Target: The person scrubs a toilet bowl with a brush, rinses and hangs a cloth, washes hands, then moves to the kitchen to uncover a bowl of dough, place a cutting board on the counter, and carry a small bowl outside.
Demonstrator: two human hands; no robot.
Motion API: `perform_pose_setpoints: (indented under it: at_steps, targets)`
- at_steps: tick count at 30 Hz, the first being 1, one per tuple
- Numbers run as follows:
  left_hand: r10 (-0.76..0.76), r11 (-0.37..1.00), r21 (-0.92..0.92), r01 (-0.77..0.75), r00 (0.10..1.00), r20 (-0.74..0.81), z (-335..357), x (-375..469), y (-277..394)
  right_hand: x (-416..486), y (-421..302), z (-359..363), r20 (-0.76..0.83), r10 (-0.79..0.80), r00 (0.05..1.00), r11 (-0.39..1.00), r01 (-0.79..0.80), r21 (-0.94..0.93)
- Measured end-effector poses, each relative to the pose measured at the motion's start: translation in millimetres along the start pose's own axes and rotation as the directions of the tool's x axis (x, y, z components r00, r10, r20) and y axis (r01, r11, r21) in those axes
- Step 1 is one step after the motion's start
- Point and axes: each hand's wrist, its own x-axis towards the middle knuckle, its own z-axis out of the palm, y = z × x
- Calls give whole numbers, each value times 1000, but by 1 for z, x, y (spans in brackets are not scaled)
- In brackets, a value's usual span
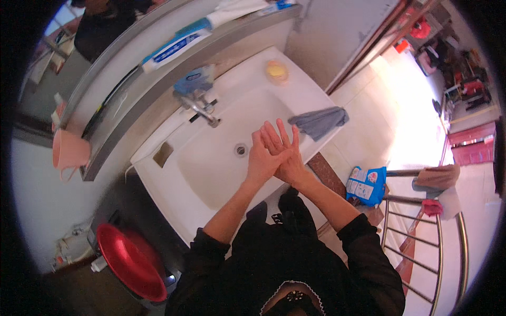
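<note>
My left hand (261, 162) and my right hand (291, 164) are pressed together above the front part of a white ceramic washbasin (205, 170). The left thumb lies across the right hand, and the left hand seems to grip it. Several fingertips point away from me, some of them spread. No object shows between the hands, though their contact surfaces are hidden. Behind them are the drain (240, 150) and a chrome faucet (203, 112), with no visible stream of water. A grey cloth (322, 120) drapes over the basin's right rim.
Yellow soap (276, 71) rests on the back right corner, a sponge-like pad (163, 154) on the left rim. A shelf (221, 45) holds a toothpaste box (178, 49) and a pink cup (71, 150). A red plastic basin (132, 262) stands left; a metal railing (411, 262) and blue bag (365, 185) right.
</note>
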Motion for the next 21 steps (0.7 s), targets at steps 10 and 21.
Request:
perform_pose_setpoints:
  at_steps: [10,21]
  targets:
    - [84,974,-225,-27,965,249,170,12,57,-118,102,-83,124,320,939,768,-333,546]
    - [488,301,364,-881,471,735,397,-7,114,-408,301,-212,101,995,-4,7,-994,-111]
